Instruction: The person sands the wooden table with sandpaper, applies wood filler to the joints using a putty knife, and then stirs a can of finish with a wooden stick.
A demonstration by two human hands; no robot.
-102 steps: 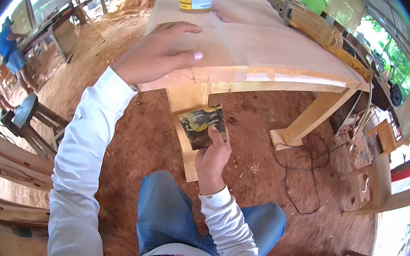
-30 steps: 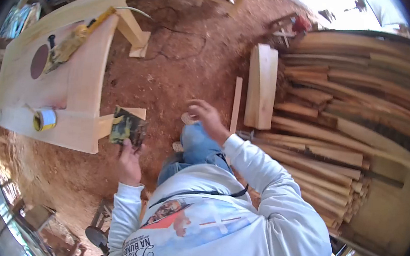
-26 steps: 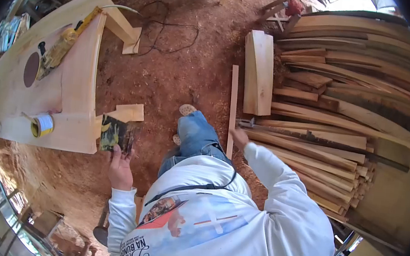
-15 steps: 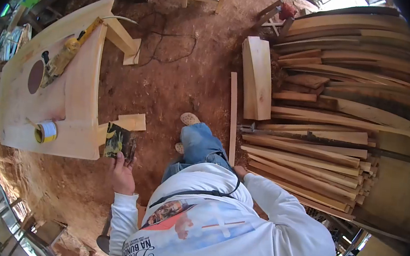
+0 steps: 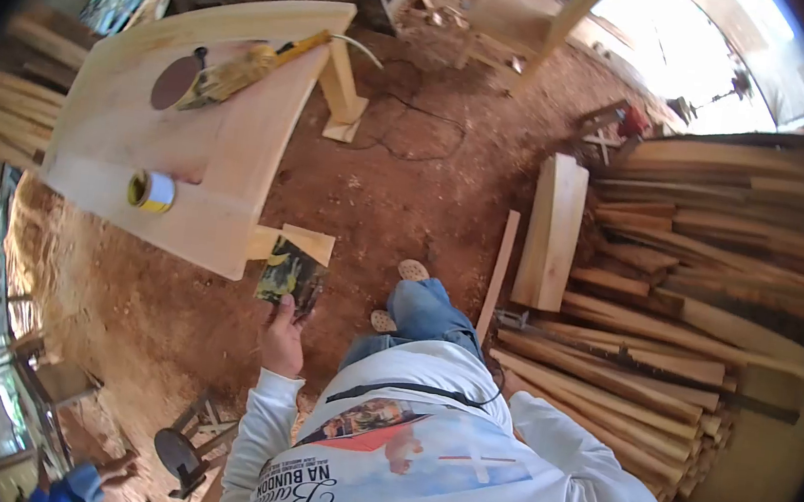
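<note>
My left hand (image 5: pixel 283 344) grips a flat, square dark board (image 5: pixel 292 274) smeared with yellow-green and black, its thumb on top. The board is beside the near corner of a pale wooden tabletop (image 5: pixel 235 165). On that tabletop stands an open tin (image 5: pixel 150 191) with a white and yellow label. Farther back on it lies a dusty yellow power sander (image 5: pixel 234 79) with a round brown disc (image 5: pixel 177 82). My right hand (image 5: pixel 509 384) hangs low by my right hip, near stacked planks; its fingers are mostly hidden.
Stacked planks (image 5: pixel 644 374) fill the right side. A thick pale timber block (image 5: pixel 552 232) and a thin strip (image 5: pixel 497 276) are beside them. A cable (image 5: pixel 412 154) lies on the dirt floor. Another person in blue (image 5: pixel 68 488) is at the bottom left, near a dark round-topped stand (image 5: pixel 180 453).
The view has swung, so the tabletop and planks sit farther right. My left hand still holds the board, now showing more of its smeared face. A person in blue has come into view.
</note>
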